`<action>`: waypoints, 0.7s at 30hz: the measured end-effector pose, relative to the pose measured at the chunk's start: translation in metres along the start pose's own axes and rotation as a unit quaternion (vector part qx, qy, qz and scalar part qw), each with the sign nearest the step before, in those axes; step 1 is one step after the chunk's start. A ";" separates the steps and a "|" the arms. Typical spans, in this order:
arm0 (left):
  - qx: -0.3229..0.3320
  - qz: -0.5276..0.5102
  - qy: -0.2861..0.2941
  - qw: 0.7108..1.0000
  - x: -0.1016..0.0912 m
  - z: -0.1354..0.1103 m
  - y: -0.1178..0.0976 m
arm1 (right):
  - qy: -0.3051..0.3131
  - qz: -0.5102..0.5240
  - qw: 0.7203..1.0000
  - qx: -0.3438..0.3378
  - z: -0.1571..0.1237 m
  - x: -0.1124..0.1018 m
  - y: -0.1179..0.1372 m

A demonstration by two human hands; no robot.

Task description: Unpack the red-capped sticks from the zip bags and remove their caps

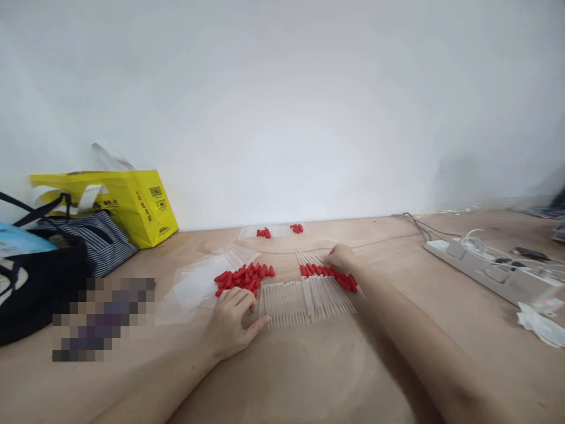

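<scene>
My left hand (233, 321) rests on the wooden table (309, 377) with fingers curled at the near edge of a pile of loose red caps (245, 278); whether it holds one I cannot make out. A row of clear thin tubes (304, 300) lies just right of it. My right hand (341, 258) reaches to the far end of that row, fingers bent down onto the tubes fitted with red caps (329, 274).
A clear plastic bag (194, 288) lies under and left of the red pile. Two small red clusters (279, 231) sit near the wall. A yellow bag (128, 203) and a striped bag (95, 241) stand at left. A power strip with cables (489, 268) lies at right.
</scene>
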State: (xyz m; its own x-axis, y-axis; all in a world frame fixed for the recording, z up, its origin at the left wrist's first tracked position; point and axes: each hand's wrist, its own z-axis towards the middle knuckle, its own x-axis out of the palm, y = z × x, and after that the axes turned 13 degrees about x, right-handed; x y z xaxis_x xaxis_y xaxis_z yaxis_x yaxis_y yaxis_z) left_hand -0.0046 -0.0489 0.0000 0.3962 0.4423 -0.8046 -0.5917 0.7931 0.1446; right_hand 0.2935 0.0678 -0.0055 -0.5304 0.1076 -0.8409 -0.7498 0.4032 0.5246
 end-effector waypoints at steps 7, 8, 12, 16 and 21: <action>0.005 -0.003 -0.011 1.000 -0.001 0.002 0.000 | 0.011 0.035 0.999 0.008 0.002 0.002 0.017; 0.005 -0.004 -0.014 1.000 -0.001 0.002 0.000 | 0.009 0.054 0.999 0.002 0.000 -0.001 0.016; 0.005 -0.006 -0.024 1.000 0.000 0.003 -0.001 | 0.005 0.162 0.986 -0.044 -0.014 -0.019 0.011; 0.017 -0.007 -0.038 0.999 0.005 0.006 -0.004 | 0.044 0.270 0.956 -0.102 -0.050 -0.018 0.004; 0.012 0.006 -0.070 0.997 0.014 0.017 -0.015 | 0.154 0.418 0.876 -0.186 -0.105 0.014 -0.001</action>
State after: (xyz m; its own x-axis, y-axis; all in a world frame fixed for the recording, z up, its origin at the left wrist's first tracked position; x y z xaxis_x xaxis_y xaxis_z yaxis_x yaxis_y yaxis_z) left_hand 0.0212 -0.0474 -0.0034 0.4851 0.5044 -0.7143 -0.5810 0.7964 0.1679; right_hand 0.2452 -0.0267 -0.0036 -0.9942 -0.0494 -0.0956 -0.0942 -0.0298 0.9951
